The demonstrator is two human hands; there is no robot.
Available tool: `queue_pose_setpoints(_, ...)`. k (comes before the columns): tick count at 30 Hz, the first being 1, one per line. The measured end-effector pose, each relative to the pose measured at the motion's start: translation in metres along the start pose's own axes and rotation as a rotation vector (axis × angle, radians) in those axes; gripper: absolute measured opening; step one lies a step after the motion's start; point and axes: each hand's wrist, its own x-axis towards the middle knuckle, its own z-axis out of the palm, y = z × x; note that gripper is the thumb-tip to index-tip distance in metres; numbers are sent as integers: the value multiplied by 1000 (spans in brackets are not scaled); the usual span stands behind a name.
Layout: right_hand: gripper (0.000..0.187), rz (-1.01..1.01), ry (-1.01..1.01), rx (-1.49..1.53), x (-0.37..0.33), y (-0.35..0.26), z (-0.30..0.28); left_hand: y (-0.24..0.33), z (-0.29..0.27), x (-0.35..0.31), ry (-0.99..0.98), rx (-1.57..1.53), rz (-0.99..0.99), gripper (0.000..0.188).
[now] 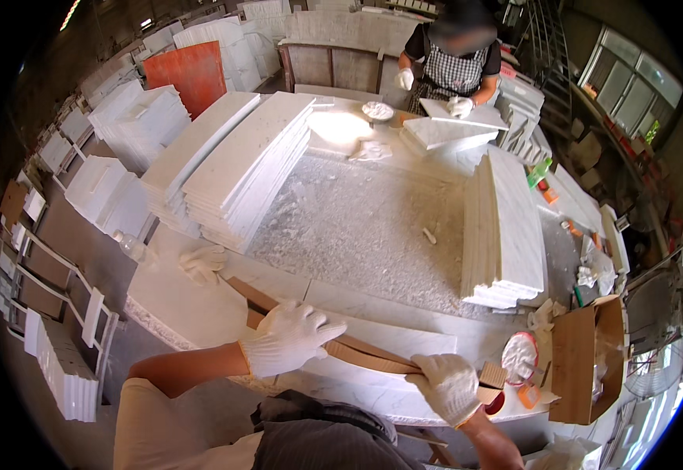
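A long, narrow strip of brown cardboard (369,356) lies across a white marble slab (404,333) at the near edge of the worktable. My left hand (288,338), in a white knit glove, grips it near its middle, with fingers pointing right. Toward the strip's right end, my right hand (447,385), gloved the same way, is closed over it. The strip's far left end emerges beyond my left hand. A short folded cardboard piece (492,377) sits beside my right hand. What the palms cover is hidden.
Stacks of marble slabs stand left (235,172) and right (506,227) on the dusty table. Right of me are a bowl of white paste (520,356) and a cardboard box (584,360). A crumpled glove (202,262) lies left. Across the table, a co-worker (455,66) handles a slab.
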Motion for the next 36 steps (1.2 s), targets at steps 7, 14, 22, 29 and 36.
queue_pose_setpoints(7,30,-125,127,19,38,-16,11,-1,16,1,61,58,14,26)
queue_pose_setpoints(14,35,-4,-197,-79,34,-29,13,-9,9,-1,37,-11,86,28)
queue_pose_setpoints(22,48,55,70,-173,-18,15,-38,-3,19,-10,21,-6,-21,33)
queue_pose_setpoints(29,34,61,132,-83,-23,18,-17,-24,-20,-32,222,-17,108,63)
queue_pose_setpoints(36,35,77,172,-106,-25,21,-16,-94,-32,-99,29,-11,-126,63)
